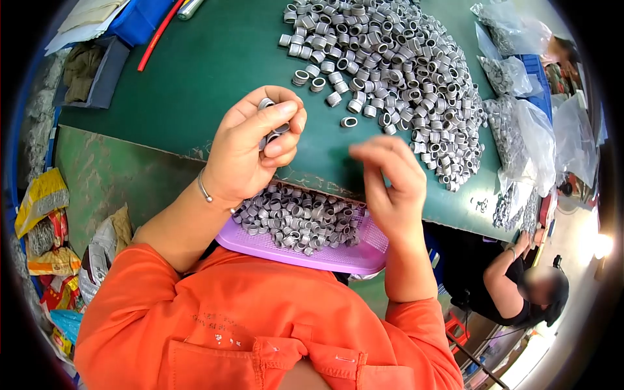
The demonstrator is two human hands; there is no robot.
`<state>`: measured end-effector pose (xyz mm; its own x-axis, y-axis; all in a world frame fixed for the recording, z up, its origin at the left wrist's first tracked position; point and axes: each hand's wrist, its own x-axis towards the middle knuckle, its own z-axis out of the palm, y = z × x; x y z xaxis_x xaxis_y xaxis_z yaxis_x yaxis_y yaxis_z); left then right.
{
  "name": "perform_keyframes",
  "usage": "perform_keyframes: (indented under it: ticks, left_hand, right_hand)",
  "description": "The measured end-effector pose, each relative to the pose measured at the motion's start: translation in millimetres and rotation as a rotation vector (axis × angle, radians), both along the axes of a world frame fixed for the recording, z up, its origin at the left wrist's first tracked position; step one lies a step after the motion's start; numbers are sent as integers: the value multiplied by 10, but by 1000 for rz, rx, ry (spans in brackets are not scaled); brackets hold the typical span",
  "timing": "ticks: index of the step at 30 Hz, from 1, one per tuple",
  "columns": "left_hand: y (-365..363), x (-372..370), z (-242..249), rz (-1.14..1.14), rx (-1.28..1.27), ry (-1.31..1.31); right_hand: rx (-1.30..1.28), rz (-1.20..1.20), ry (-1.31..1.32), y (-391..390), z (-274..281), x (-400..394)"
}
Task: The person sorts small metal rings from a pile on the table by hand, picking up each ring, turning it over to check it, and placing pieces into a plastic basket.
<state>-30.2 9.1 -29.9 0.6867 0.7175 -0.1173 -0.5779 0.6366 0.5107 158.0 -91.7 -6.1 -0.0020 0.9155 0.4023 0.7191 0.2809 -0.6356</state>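
My left hand [250, 146] is closed around several short grey metal rings [276, 133], their ends showing between thumb and fingers. My right hand [395, 188] hovers over the table's near edge, right of the left hand. Its fingers are bent and its fingertips smeared by motion, so whether they hold anything cannot be made out. Beyond it, one loose ring [349, 121] lies on the green tabletop, apart from a large heap of the same rings [390, 58]. Below both hands, a purple plastic basket [292, 259] at my lap holds many more rings [299, 218].
Clear plastic bags of metal parts [520, 130] line the table's right side. A co-worker [513, 286] sits at the lower right, hands at the table edge. A red rod [159, 36] and a grey bin [97, 71] with cloth are at upper left. Sacks [49, 221] stand left.
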Motion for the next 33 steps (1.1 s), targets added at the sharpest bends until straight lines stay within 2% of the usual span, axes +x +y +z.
perform_keyframes:
  ticks: [1,2,4,6,8,10,11,13,14,16,23,26,30,32,33]
  left_hand:
    - [0,3,-4,5,0,-2]
    - [-1,9,-7,10,2,-6]
    - [-6,8,-12,12,1,-7]
    - [-7,-16,2,28,-4,-6]
    - [-18,-16,19,23,-5,1]
    - [-13,-1,11,18,-9,3]
    - [-7,7,12,17,-3,7]
    - [0,5,-1,11,10,9]
    - [0,5,-2,7,8,7]
    - [0,-2,0,10,2,4]
    - [-35,20,17,0,67,65]
    - [-68,40,46,-28,160,172]
    - [-115,70,73,-55,312,335]
    - [-133,88,49,17,540,425]
    - [-129,70,92,-10,487,434]
  right_hand:
    - [31,-106,-69,101,-5,-93]
    - [104,-136,-176,226,-66,-110]
    - [91,-125,-250,304,-167,-80]
    - [-36,-156,6,245,-129,-100]
    - [-257,-155,695,164,-122,-93]
    - [-324,-128,999,109,-44,-70]
    - [-326,-137,995,81,-42,-50]
    - [-396,-78,1227,32,-48,-17]
    - [-396,-83,1227,12,-55,2]
    - [-446,14,1476,-16,-78,37]
    - [-460,-4,1450,-65,-86,70]
    - [-448,26,1543,-52,-69,77]
    - [-402,-15,1517,-54,-55,12]
    - [-438,-160,1171,-27,-17,-24]
    - [-471,-295,811,11,34,-105]
